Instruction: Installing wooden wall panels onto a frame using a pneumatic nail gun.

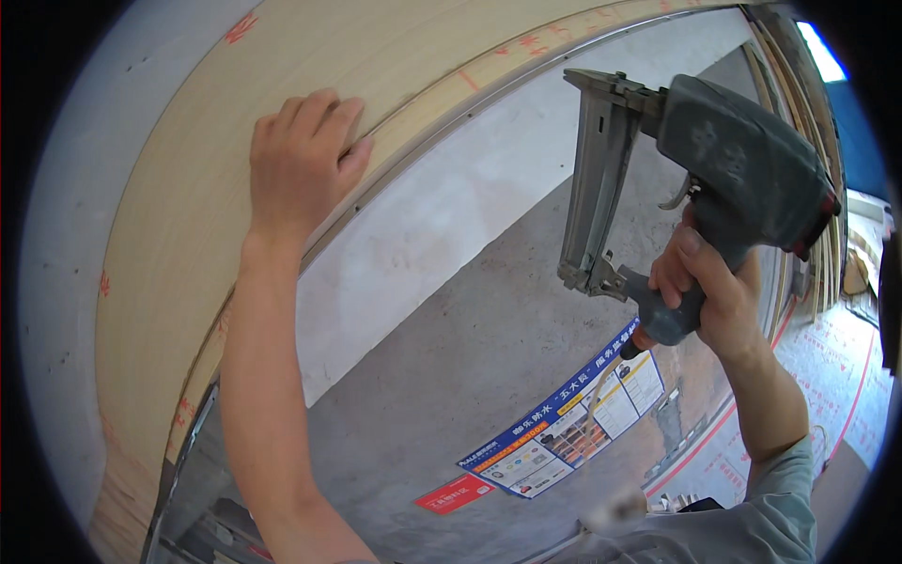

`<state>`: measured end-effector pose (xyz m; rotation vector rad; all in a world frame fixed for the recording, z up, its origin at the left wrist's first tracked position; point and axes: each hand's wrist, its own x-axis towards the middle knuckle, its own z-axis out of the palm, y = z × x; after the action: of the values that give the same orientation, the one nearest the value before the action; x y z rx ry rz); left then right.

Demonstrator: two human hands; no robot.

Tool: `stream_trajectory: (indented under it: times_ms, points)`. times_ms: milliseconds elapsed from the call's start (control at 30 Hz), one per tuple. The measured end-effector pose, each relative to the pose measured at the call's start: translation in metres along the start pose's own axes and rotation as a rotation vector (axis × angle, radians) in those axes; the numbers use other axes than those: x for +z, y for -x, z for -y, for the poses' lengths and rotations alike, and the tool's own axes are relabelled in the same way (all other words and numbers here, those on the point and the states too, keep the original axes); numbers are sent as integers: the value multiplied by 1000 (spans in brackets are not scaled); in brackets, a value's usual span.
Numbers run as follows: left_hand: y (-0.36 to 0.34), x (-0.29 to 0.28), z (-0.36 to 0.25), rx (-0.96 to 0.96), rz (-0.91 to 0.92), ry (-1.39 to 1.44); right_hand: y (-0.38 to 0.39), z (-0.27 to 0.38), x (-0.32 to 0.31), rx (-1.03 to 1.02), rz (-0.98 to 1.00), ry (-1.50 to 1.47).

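Observation:
My right hand (709,282) is wrapped round the handle of a dark grey pneumatic nail gun (742,150). The gun is raised at the right, its nose at the upper left and its long metal magazine hanging down. An air hose (598,390) joins the handle's lower end. At the upper left, my left hand (305,155) rests with bent fingers at the edge of a pale plywood panel (197,202). Its thumb and fingers close on a narrow plywood strip (442,89) along that edge; the fingertips are partly hidden.
Below the strip lie a white board (423,226) and a grey wall (470,329) bearing a blue-and-white poster (573,423) and a red label (456,493). Long timber strips (813,122) lean at the far right. Printed sheeting covers the floor (827,376).

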<state>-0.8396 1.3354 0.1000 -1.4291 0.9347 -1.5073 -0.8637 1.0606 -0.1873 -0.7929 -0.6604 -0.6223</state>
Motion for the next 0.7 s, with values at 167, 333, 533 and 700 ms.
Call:
stream_trajectory:
  times_ms: [167, 333, 533, 700]
  points:
    - [-64, 47, -34, -39, -21, -39, -8, 12, -28, -14, -22, 199]
    - [-115, 81, -65, -117, 10, -98, -22, 26, -41, 88, -87, 315]
    - [-136, 98, -80, -114, -72, -114, -81, 16, -53, 81, 5, 468]
    - [-136, 92, -83, -107, -53, -57, -123, 5, -57, 140, 68, 408]
